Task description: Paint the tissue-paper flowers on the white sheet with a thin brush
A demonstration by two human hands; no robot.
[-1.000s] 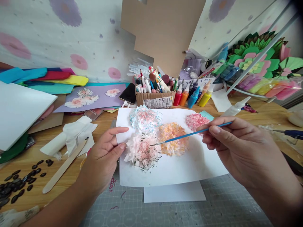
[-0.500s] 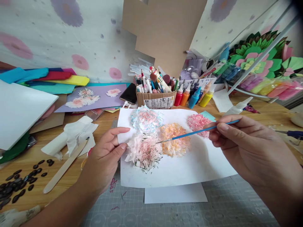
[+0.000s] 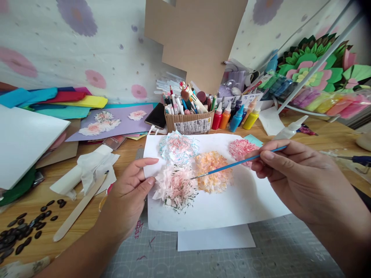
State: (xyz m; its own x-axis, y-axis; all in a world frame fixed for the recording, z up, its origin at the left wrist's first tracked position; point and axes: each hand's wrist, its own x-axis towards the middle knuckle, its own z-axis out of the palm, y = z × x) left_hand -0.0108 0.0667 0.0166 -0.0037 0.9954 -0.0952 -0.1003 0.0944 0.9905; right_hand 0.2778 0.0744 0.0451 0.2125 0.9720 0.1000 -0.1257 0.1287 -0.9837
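Observation:
My right hand (image 3: 290, 175) pinches a thin blue paintbrush (image 3: 232, 165). Its bristle tip meets the right side of a pale pink paper flower (image 3: 174, 189) whose petal edges carry dark marks. With thumb and fingers, my left hand (image 3: 130, 193) grips the left edge of a white paper sheet (image 3: 246, 208). On that sheet also sit a blue-edged flower (image 3: 178, 146), an orange-yellow flower (image 3: 214, 172) and a red-pink flower (image 3: 242, 150), the last partly behind my right hand.
A grey cutting mat (image 3: 162, 255) lies under the sheet. Behind stand a cardboard box of pens (image 3: 189, 122) and several paint bottles (image 3: 236, 119). To the left are black seeds (image 3: 26, 227), a wooden stick (image 3: 78, 208), crumpled tissue (image 3: 94, 164) and a purple sheet with flowers (image 3: 127, 129).
The brush and my right hand have shifted slightly left, with the tip still at the pale pink flower. My left hand keeps its hold on the sheet. The camera view has moved a little.

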